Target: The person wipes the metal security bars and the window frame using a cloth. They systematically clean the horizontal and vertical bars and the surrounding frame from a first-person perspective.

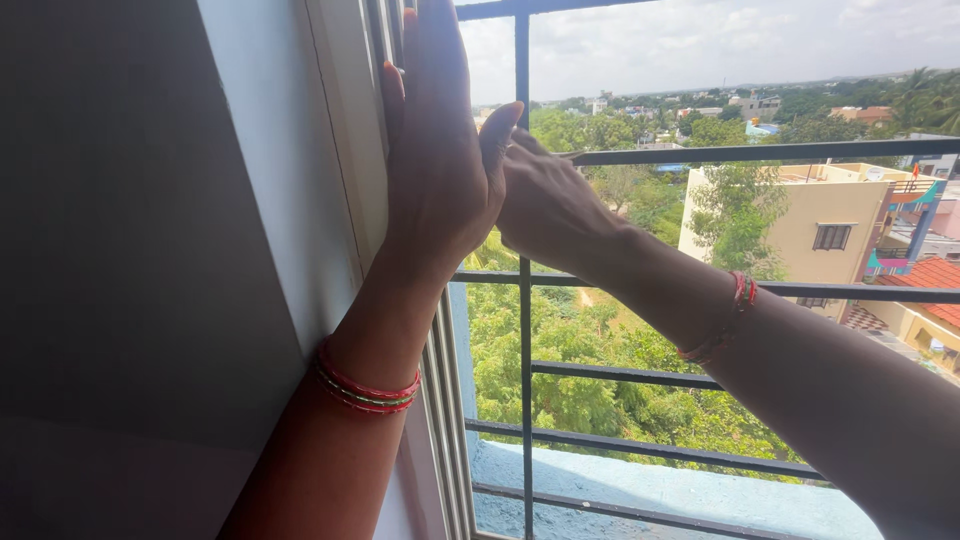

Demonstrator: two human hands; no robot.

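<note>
Red bangles [366,391] with thin green lines ring the left wrist, and a red bracelet [741,292] with green flecks sits on the right one. The window frame [345,130] on the left is off-white, the grille bars [522,320] dark grey. Far off stand green trees [580,350], a pale yellow building [800,215] and an orange tiled roof [935,275] at right.

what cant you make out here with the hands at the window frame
- Head view: the left hand has its fingertips cut off by the top edge.
- Head view: the right hand has its fingers hidden behind the left hand, so any object held cannot be told.
- Head view: the window frame has its edge under the left palm covered, so any latch or handle there is hidden.
- Head view: the grille runs out of view past the bottom edge.
</note>
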